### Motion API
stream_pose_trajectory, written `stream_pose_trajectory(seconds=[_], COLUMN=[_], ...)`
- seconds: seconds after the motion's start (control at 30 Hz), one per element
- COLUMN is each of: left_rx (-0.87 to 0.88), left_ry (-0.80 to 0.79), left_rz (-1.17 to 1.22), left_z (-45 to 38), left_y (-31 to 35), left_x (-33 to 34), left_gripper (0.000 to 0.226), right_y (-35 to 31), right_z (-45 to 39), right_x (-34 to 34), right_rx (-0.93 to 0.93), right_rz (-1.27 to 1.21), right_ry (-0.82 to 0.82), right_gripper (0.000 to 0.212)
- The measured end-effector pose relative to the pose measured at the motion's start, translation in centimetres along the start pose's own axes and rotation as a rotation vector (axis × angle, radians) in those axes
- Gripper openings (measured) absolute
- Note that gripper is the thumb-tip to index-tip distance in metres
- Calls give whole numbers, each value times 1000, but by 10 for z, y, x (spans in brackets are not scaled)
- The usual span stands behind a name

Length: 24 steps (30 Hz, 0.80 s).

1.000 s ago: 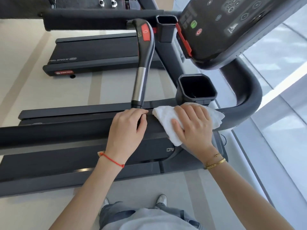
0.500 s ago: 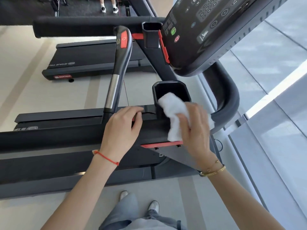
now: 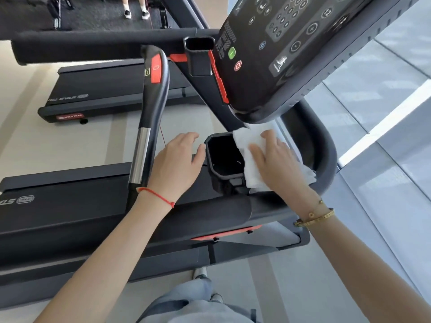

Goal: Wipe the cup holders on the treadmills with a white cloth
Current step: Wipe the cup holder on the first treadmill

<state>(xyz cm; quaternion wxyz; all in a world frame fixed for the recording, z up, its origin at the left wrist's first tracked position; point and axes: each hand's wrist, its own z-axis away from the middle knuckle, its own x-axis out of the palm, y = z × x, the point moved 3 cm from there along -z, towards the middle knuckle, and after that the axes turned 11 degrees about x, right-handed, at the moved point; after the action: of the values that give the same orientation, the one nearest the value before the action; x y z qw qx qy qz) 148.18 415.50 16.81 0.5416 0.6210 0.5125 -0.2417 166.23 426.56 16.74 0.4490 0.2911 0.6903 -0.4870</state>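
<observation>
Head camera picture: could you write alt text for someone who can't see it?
Seen from above, a person's right hand presses a white cloth against the right rim of a black treadmill cup holder, while the left hand rests open at its left edge. The control console hangs above, with a second cup holder beyond.

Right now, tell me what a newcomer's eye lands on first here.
The crumpled white cloth at centre, pressed by the right hand over the right rim of the square black plastic cup holder. The left hand sits beside the holder's left side. Above them looms the dark treadmill console.
</observation>
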Motion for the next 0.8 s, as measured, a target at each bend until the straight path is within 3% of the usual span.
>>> stream_pose_trajectory(seconds=[0.2, 0.33, 0.8], left_rx=[-64, -83, -234], left_ry=[-131, -171, 2], left_rz=[49, 72, 199], left_z=[-15, -16, -12], left_y=[-8, -6, 7], left_x=[16, 22, 32], left_gripper=[49, 37, 29], right_y=[4, 2, 8], right_z=[-10, -25, -55], right_x=[4, 9, 12], right_rx=[43, 53, -192], right_rz=[-68, -54, -87], right_ry=[-253, -360, -520], right_gripper=[43, 44, 49])
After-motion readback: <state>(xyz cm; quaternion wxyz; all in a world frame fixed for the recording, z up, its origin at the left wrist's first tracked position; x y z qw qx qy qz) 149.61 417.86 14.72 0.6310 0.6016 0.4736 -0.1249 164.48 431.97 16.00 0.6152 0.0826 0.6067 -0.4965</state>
